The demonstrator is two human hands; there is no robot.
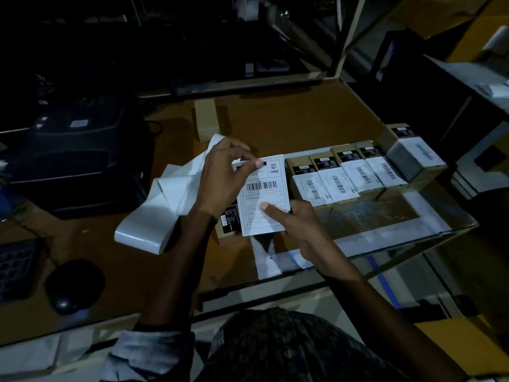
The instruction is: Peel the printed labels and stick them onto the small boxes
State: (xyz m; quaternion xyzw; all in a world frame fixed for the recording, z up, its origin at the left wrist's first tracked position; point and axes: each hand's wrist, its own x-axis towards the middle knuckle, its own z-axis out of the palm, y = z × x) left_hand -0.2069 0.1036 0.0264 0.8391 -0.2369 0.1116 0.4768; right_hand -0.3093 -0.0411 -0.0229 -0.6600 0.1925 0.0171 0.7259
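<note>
Over brown table (303, 119), label (264, 194) between both hands

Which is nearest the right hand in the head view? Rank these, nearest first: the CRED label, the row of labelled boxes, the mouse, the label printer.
1. CRED label: touched by the right hand, its thumb on the lower part.
2. Row of labelled boxes: just beyond, to the right.
3. Mouse: far left, near edge.
4. Label printer: far left, further back; close to the mouse's rank.
</note>
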